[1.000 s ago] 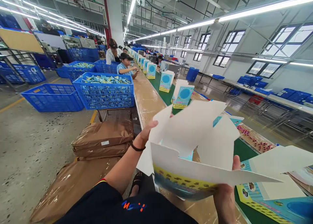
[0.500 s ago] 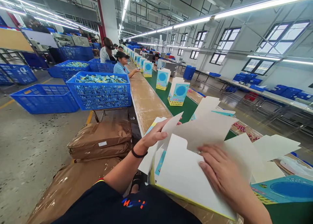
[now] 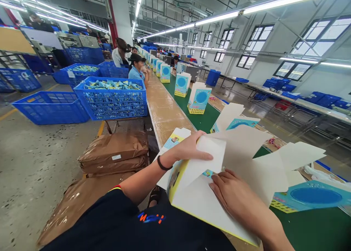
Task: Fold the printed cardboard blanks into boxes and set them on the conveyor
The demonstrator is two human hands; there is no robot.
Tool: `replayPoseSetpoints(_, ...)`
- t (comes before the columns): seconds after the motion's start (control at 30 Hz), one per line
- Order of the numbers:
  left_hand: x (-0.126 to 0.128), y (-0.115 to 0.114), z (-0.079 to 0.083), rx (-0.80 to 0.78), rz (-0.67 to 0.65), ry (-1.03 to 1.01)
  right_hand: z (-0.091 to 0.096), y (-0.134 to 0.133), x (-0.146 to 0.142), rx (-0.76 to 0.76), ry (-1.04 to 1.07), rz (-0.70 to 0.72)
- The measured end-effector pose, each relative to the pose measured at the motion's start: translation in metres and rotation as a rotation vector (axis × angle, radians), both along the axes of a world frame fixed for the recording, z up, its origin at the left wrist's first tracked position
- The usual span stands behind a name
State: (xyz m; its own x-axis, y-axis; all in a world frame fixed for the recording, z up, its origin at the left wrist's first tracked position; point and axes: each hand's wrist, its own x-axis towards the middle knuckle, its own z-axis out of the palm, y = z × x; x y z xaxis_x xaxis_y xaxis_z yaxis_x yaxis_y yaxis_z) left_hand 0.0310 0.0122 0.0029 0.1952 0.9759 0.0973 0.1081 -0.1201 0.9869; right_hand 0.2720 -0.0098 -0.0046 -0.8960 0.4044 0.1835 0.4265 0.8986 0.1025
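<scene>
I hold an unfolded carton [image 3: 203, 203], white inside with a yellow and blue printed outside, over the near edge of the bench. My left hand [image 3: 189, 148] pinches one white end flap between thumb and fingers. My right hand [image 3: 233, 196] lies on the big white panel, fingers together and pressing it down. More white flaps [image 3: 298, 156] stick out to the right. A flat printed carton blank [image 3: 312, 198] with a blue oval lies on the green belt beside it.
Assembled blue cartons [image 3: 199, 101] stand in a row along the green conveyor belt [image 3: 203, 120]. Seated people work further up the bench. Blue crates [image 3: 111, 99] of packets and brown wrapped bundles [image 3: 113, 152] sit on my left.
The carton came down from in front of my face to the bench edge. My right hand moved from under it onto the top panel, and my left hand folded a flap inward.
</scene>
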Motion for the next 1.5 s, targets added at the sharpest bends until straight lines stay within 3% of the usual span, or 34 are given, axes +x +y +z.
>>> replayPoseSetpoints(0.1,-0.008,-0.003,0.0,0.046,0.074,0.055,0.005,-0.01,-0.008,0.058,-0.014,-0.057)
replayPoseSetpoints(0.23,-0.027,-0.007,-0.004,0.031,0.176,0.008,0.021,-0.037,0.003,0.222,0.27,-0.061)
replayPoseSetpoints(0.33,-0.04,-0.01,-0.009,0.006,0.254,-0.032,0.027,-0.047,0.024,0.193,0.669,-0.06)
replayPoseSetpoints(0.43,-0.046,-0.012,-0.011,0.0,0.28,-0.072,0.018,-0.025,0.041,0.167,1.261,-0.298)
replayPoseSetpoints(0.5,-0.046,-0.013,-0.011,-0.012,0.263,-0.083,0.005,0.001,0.044,-0.04,1.456,-0.468)
replayPoseSetpoints(0.63,-0.042,-0.011,-0.009,0.003,0.215,-0.088,-0.015,0.037,0.028,-0.853,1.269,-0.402)
replayPoseSetpoints(0.7,-0.04,-0.011,-0.011,0.036,0.21,-0.119,-0.017,0.04,0.017,-1.039,1.143,-0.366)
replayPoseSetpoints(0.77,-0.037,-0.012,-0.016,0.057,0.227,-0.165,-0.018,0.037,0.01,-1.037,1.071,-0.364)
replayPoseSetpoints(0.87,-0.032,-0.014,-0.024,0.119,0.274,-0.199,-0.023,0.034,0.009,-0.904,1.044,-0.325)
replayPoseSetpoints(1.03,-0.031,-0.017,-0.022,0.254,0.213,0.002,-0.031,0.034,0.018,-0.765,1.05,-0.179)
replayPoseSetpoints(1.17,-0.039,-0.008,-0.014,0.302,0.038,0.329,-0.013,0.029,0.019,-0.78,0.734,-0.338)
replayPoseSetpoints(1.3,-0.039,0.007,-0.013,0.326,-0.098,0.62,0.008,0.02,0.003,-0.667,0.374,-0.551)
replayPoseSetpoints(1.4,-0.03,0.01,-0.015,0.272,-0.143,0.869,0.006,0.016,-0.012,-0.578,0.244,-0.659)
replayPoseSetpoints(1.5,-0.025,0.006,-0.015,0.213,-0.183,1.035,-0.009,0.02,-0.012,-0.632,0.303,-0.631)
